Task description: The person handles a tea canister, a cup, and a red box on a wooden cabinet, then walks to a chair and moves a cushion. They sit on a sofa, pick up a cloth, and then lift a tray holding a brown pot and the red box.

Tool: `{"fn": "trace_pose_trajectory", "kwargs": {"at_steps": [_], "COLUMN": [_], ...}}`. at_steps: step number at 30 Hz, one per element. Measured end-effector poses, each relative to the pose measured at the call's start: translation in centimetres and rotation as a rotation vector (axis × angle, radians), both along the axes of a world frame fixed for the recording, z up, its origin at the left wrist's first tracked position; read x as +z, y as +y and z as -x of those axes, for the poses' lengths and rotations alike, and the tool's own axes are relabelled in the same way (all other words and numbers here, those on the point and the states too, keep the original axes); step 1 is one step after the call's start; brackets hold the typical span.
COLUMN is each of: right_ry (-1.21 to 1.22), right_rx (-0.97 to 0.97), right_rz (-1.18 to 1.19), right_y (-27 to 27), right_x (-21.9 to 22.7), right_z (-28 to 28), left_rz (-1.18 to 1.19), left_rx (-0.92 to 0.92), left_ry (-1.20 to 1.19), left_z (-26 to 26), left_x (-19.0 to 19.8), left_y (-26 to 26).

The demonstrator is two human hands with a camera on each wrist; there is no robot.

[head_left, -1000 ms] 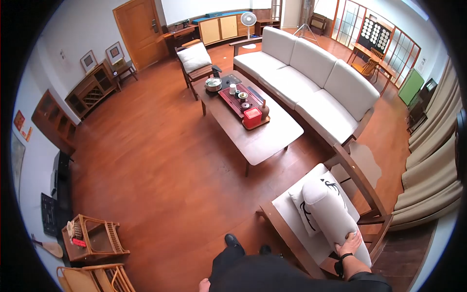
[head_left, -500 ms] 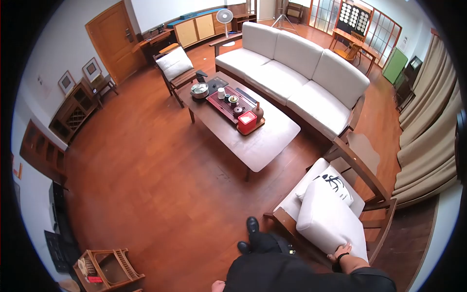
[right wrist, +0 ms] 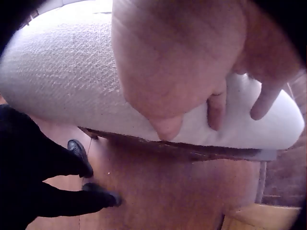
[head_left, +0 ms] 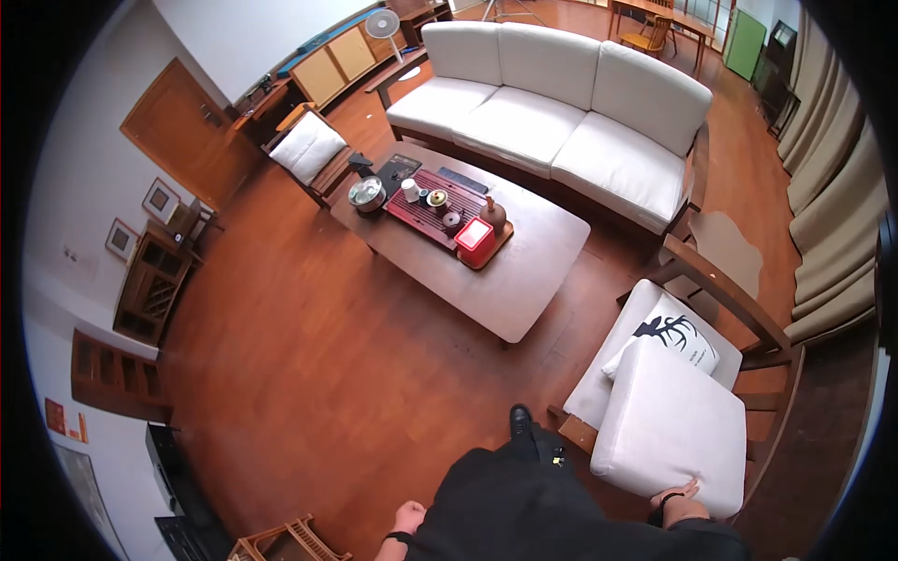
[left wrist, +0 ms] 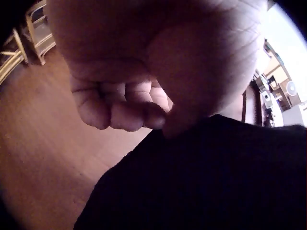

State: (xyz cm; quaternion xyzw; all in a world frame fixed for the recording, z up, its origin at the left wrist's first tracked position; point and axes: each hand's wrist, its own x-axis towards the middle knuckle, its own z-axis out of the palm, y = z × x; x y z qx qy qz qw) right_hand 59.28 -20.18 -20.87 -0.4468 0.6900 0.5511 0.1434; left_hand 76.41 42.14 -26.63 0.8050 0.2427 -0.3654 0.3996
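Observation:
A white seat cushion (head_left: pixel 672 425) lies flat on the wooden armchair (head_left: pixel 725 290) at the lower right, with a deer-print pillow (head_left: pixel 675 338) behind it. My right hand (head_left: pixel 675 493) rests against the cushion's near edge. In the right wrist view its fingers (right wrist: pixel 217 111) lie spread on the cushion (right wrist: pixel 72 81), above my dark shoes (right wrist: pixel 79 158) on the floor. My left hand (head_left: pixel 407 517) hangs by my dark clothing and holds nothing. The left wrist view shows that hand (left wrist: pixel 120 112) with loosely curled fingers.
A long wooden coffee table (head_left: pixel 524 280) stands ahead, carrying a tea tray (head_left: pixel 426 217), a red box (head_left: pixel 475 237) and a bowl (head_left: pixel 366 194). Behind it is a white sofa (head_left: pixel 552 112), with a second armchair (head_left: pixel 309 150) at left. Curtains (head_left: pixel 837 215) hang on the right.
The cushion has gone from standing on edge to lying flat on the seat, my right hand staying at its near edge. The head view has swung left.

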Motion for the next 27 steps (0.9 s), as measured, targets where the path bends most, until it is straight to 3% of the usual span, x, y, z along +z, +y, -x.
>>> {"fn": "trace_pose_trajectory", "kwargs": {"at_steps": [2, 3, 4, 6, 7, 9, 10, 11, 12, 14, 15, 16, 17, 18, 20, 22, 26, 27], "right_ry": [0.024, 0.033, 0.034, 0.015, -0.012, -0.077, -0.092, -0.168, -0.165, -0.227, -0.271, -0.309, -0.307, -0.736, -0.576, -1.037, -1.236, -1.247], "right_rx": [0.040, 0.091, 0.141, 0.241, 0.290, 0.390, 0.438, -0.062, -0.080, -0.068, -0.060, -0.044, -0.053, 0.382, 0.025, 0.084, 0.162, 0.025], "right_rz": [-0.017, -0.033, -0.048, -0.074, -0.083, -0.094, -0.106, 0.263, 0.269, 0.260, 0.264, 0.263, 0.278, 0.246, 0.113, -0.106, 0.488, 0.516], "right_y": [0.2, 0.1, 0.1, 0.5, 0.9, 1.6, 2.1, 4.5, 5.8, 8.4, 9.2, 10.2, 8.9, 10.8, 14.3, 15.4, 16.4, 15.8], "right_x": [-1.2, -2.7, -3.9, -5.2, -4.9, -5.1, -4.9, 0.8, 0.8, 0.3, -1.0, -2.1, -11.7, -20.5, -17.0, -7.9, -0.6, 1.1], "right_z": [0.5, 1.4, 2.0, 2.6, 2.2, 2.1, 1.9, -4.0, -4.5, -5.5, -6.9, -8.4, -2.8, 0.5, -7.8, -15.9, -23.4, -24.4], "left_rz": [-0.080, 0.043, 0.052, -0.064, -0.023, 0.116, 0.005, 0.005, 0.108, 0.028, -0.058, -0.046, 0.009, 0.068, 0.048, 0.124, 0.117, 0.093], "left_rx": [-0.041, 0.005, -0.003, -0.245, -0.302, -0.202, -0.211, -0.226, -0.315, -0.329, -0.318, -0.334, -0.354, -0.376, -0.443, -0.430, -0.579, -0.590], "left_ry": [0.054, 0.010, 0.009, -0.081, -0.168, -0.102, 0.118, 0.110, 0.052, 0.130, 0.192, 0.183, 0.143, 0.100, 0.110, 0.100, 0.126, 0.143], "left_z": [-5.1, -5.9, -7.1, -11.0, -11.8, -14.0, -15.9, -17.2, -18.4, -21.4, -25.1, -27.5, -29.2, -31.0, -33.8, -35.8, -39.7, -40.4], "left_x": [5.5, 3.7, 4.2, 6.4, 4.8, 1.9, 1.7, -3.5, -8.5, -5.7, -0.6, 0.2, 0.7, 1.2, 1.7, 0.7, 0.6, 0.8], "left_y": [-3.7, -2.8, -3.5, -5.0, -4.0, -2.0, -2.0, 1.3, 4.4, 0.4, -2.4, -3.2, -3.7, -4.7, -6.1, -6.3, -8.1, -8.7]}}
